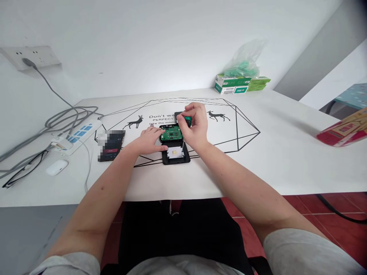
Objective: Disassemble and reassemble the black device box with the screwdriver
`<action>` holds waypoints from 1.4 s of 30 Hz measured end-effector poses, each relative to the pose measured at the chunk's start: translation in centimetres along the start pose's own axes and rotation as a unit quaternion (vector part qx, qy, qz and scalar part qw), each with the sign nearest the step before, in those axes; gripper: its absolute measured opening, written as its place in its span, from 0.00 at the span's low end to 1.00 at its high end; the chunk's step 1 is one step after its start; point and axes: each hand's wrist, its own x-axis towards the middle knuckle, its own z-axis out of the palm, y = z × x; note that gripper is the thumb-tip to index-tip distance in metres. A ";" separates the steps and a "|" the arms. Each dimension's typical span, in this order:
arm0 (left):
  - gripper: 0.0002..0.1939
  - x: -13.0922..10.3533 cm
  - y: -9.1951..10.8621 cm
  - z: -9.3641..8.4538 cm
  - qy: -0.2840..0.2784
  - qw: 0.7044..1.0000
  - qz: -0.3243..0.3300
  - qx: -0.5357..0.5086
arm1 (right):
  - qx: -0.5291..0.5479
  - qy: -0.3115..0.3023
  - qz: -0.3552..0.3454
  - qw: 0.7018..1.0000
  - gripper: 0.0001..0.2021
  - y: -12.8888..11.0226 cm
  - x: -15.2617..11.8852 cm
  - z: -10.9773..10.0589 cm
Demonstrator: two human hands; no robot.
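My left hand [150, 140] lies with its fingers stretched out. Its fingertips touch the left edge of a green circuit board [173, 133] in a black housing, and its thumb rests on a black case part [176, 160] nearer to me. A white plate [175, 152] with a small gold square sits in that part. My right hand [196, 124] is closed around the green-and-black handle of a screwdriver [187, 120]. Its thin shaft appears to point down beside the white plate; I cannot tell whether the tip touches anything. Behind the right fingers a flat black piece [178, 114] shows partly.
Left of my hands lie a phone [113, 145], a white earbud case [57, 167], glasses [25, 170] and a power strip [78, 135] with coiled cables. Green-and-white boxes [233, 84] with a plastic bag on top stand by the wall. A red package [341, 131] lies at right.
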 end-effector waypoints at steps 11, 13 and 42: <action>0.30 -0.6 1.9 -0.1 0.083 0.984 0.131 -0.093 | 0.044 -0.054 0.014 0.997 0.18 -1.6 -0.5 -0.6; 0.29 -0.7 2.8 0.1 0.071 0.981 0.141 -0.111 | 0.068 -0.075 0.008 0.995 0.20 -0.8 -0.4 -1.0; 0.14 0.3 4.3 1.5 0.093 0.937 0.112 -0.316 | -0.320 -0.215 0.375 0.843 0.08 6.0 4.1 -5.0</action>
